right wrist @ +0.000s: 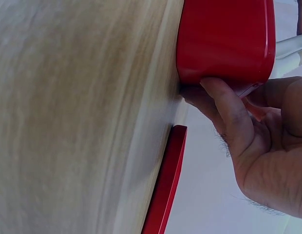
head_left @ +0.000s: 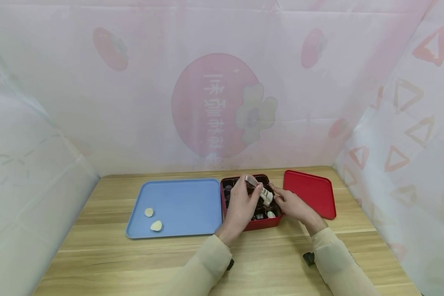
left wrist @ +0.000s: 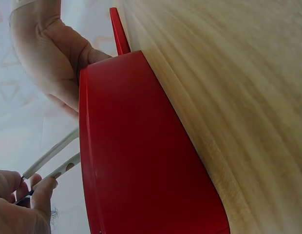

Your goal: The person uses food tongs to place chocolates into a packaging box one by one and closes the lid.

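A pair of tongs with a metal end and pale slotted arms [head_left: 267, 195] is pinched between the fingers and thumb of my left hand [head_left: 239, 205]. The tongs reach into a red box [head_left: 262, 223] divided into dark compartments. Whether their tips hold a piece cannot be told. My right hand [head_left: 294, 204] grips the right side of the box; in the right wrist view, its fingers [right wrist: 234, 109] lie against the red outer wall. Inside the box, a white rounded piece [head_left: 271, 214] sits near the front right, with darker pieces [head_left: 227, 188] along the left.
Left of the box lies a blue tray [head_left: 185, 205] bearing two pale rounded pieces [head_left: 156, 226]. A flat red lid [head_left: 312, 193] rests to the box's right. Everything stands on a wooden table [head_left: 96, 238], with printed cloth walls [head_left: 140, 123] behind and at both sides.
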The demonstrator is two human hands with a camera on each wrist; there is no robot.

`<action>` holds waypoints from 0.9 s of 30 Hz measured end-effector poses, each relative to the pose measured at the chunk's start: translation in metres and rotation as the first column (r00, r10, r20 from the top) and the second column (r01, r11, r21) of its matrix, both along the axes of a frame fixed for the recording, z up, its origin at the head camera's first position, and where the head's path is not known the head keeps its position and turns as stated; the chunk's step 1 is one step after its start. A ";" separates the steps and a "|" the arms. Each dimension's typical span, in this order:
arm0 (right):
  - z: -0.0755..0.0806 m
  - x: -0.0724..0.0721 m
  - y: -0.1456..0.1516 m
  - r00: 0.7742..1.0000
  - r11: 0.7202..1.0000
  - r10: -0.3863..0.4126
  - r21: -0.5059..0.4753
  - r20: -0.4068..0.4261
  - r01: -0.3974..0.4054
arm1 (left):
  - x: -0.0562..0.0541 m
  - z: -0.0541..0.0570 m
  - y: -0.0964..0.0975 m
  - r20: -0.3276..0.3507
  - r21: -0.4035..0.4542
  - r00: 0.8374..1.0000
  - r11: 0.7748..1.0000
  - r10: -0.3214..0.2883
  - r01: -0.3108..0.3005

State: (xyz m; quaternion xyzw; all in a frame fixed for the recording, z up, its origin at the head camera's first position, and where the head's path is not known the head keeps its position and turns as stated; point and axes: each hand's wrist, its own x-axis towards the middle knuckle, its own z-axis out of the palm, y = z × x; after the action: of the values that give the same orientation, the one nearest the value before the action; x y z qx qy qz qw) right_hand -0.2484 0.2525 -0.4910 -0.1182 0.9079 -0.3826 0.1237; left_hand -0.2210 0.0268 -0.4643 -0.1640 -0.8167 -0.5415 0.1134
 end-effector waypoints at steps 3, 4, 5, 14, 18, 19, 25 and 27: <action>0.000 0.000 0.001 1.000 1.000 -0.006 -0.002 0.010 0.006 | 0.000 0.000 0.000 0.015 0.013 1.000 1.000 0.011 -0.011; 0.000 0.000 0.001 1.000 1.000 -0.007 0.000 0.011 0.007 | 0.000 0.001 -0.001 0.019 0.016 1.000 1.000 0.013 -0.014; -0.001 0.000 0.001 1.000 1.000 -0.007 -0.001 0.010 0.007 | 0.001 0.001 -0.002 0.020 0.017 1.000 1.000 0.017 -0.017; -0.001 0.000 0.000 1.000 1.000 -0.010 0.000 -0.012 0.010 | 0.002 0.007 -0.024 0.037 0.027 0.999 0.999 0.017 -0.018; -0.001 0.001 0.000 1.000 1.000 -0.010 -0.003 -0.011 0.010 | 0.003 0.009 -0.039 0.039 -0.001 0.999 1.000 0.023 -0.023; -0.001 0.001 0.000 1.000 1.000 -0.009 -0.003 -0.013 0.008 | 0.004 0.010 -0.044 0.044 -0.001 0.999 1.000 0.022 -0.022; -0.002 0.001 0.000 1.000 1.000 -0.009 -0.002 -0.014 0.009 | 0.003 0.017 -0.071 0.043 0.002 0.999 0.999 0.032 -0.032; -0.001 0.001 0.000 1.000 1.000 -0.010 -0.001 -0.008 0.010 | 0.001 0.019 -0.080 0.042 -0.001 0.998 0.999 0.041 -0.041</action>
State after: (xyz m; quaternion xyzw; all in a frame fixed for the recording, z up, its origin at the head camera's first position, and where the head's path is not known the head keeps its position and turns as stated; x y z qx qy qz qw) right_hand -0.2476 0.2529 -0.4924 -0.1150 0.9088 -0.3833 0.1182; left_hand -0.2198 -0.0531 -0.4452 -0.1358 -0.8220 -0.5425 0.1070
